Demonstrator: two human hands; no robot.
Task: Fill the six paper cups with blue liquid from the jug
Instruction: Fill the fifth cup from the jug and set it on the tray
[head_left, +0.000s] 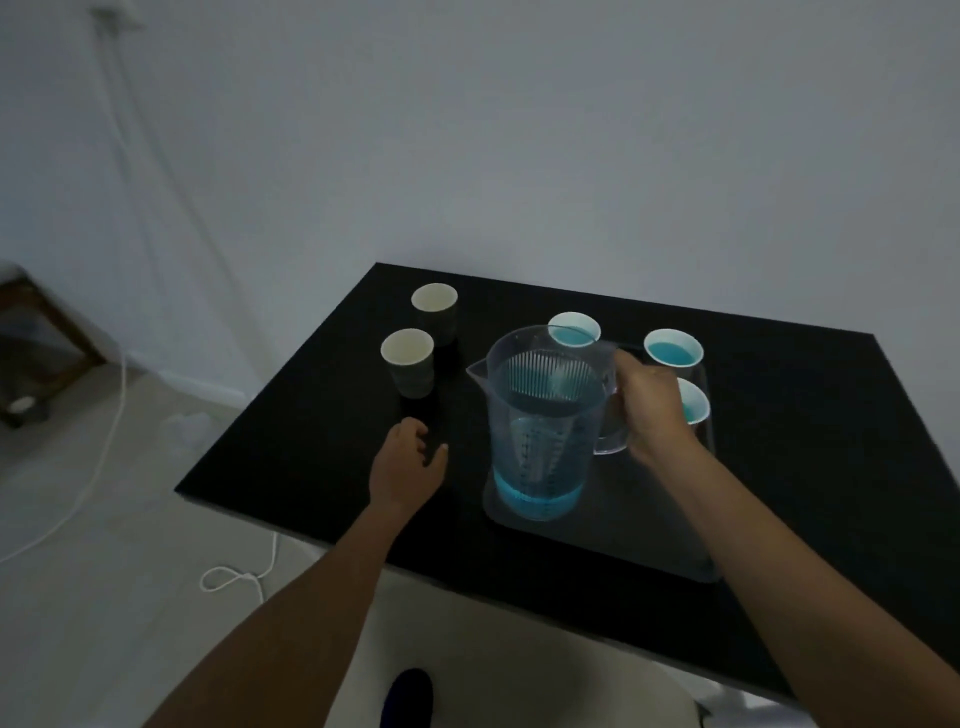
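Jug (540, 415) upright on the tray (649, 535), right hand (649, 410) fingers wrapped round its handle; left hand (410, 462) loosely curled, empty, reaching toward two unfilled cups (408, 361).

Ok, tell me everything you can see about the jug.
The jug is a clear plastic measuring jug with printed scale marks down its side, a pouring lip pointing left and a ribbed strainer lid set in its mouth. It stands upright at the near left of a clear tray on the black table. Only a shallow layer of blue liquid shows at the bottom. The right hand is at its handle; the left hand rests on the table beside it, not touching.
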